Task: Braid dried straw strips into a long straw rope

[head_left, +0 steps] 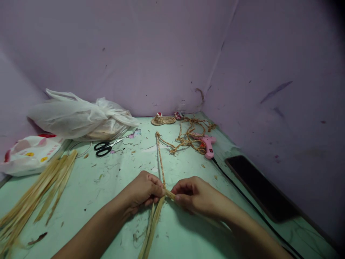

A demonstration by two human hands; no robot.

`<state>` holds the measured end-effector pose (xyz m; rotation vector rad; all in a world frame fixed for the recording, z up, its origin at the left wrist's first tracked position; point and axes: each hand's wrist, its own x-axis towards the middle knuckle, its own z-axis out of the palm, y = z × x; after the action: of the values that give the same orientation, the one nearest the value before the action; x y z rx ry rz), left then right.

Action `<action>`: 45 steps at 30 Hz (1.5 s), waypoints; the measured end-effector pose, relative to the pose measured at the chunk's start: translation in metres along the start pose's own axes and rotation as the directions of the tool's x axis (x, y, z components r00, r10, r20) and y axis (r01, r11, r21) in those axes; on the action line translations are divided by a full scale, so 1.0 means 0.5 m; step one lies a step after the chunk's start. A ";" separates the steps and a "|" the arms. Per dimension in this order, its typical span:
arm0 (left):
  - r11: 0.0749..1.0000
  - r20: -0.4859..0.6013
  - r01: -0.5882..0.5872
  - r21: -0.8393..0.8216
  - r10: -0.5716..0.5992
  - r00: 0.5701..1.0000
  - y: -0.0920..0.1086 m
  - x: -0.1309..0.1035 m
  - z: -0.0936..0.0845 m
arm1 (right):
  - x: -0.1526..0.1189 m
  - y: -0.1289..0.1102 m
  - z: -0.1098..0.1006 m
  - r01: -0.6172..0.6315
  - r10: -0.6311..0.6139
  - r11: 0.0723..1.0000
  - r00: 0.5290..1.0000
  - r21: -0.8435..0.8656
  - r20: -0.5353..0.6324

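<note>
fibre braid, part-worked, w/ loose ends; ctr of table

item 1: braid [161,158]; ctr, running from a far bend down to the hands; plaited portion looks tight & even; beyond the bend it appears to run right into cord heap [192,135], prob. same length, so a fair amt judged done; unplaited: loose tails [154,230] hanging toward near edge, plus the strand at right; how much is left overall, cannot tell.

item 2: left hand [147,190]; thumb & fingers closed in a pinch at braid's near end, no visible gap; item 3: right hand [195,194]; thumb & fingertips pinched on strand [170,195], drawn off to the right.

item 4: spare strips [51,180], near left, flat & unplaited; unused stock, by the look.

containers: lg white bag [81,118], far left, top knotted; contents pale brown thru plastic, type unclear; sm printed bag [32,154], left, in front of it; contents not visible; clear container [183,107], far ctr, w/ sm coloured bits [179,115] at bottom; jar or bag, cannot tell.

misc.: scissors [104,147], left; pink glue gun [208,144], right, beside cord heap.
</note>
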<state>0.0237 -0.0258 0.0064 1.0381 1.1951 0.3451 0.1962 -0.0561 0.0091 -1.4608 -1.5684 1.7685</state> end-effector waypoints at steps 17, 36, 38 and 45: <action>1.000 0.013 -0.003 -0.003 0.003 1.000 0.000 0.000 -0.004 | 0.009 0.020 0.009 0.097 -0.172 0.929 0.968 -0.358 -0.182; 1.000 -0.013 -0.008 0.003 0.008 1.000 -0.002 0.002 0.002 | 0.019 0.005 0.048 -0.116 0.143 0.929 0.988 0.352 -0.054; 1.000 -0.020 -0.007 -0.001 0.007 1.000 -0.002 0.001 0.003 | 0.022 0.003 0.052 -0.107 0.132 0.924 0.990 0.368 -0.042; 0.999 -0.008 -0.035 0.013 0.035 0.999 -0.005 0.001 0.003 | 0.032 0.006 0.056 -0.050 0.106 0.929 0.985 0.367 -0.136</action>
<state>0.0245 -0.0276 0.0039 1.0708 1.1889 0.3697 0.1674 -0.0585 -0.0050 -1.4494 -1.0503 1.8217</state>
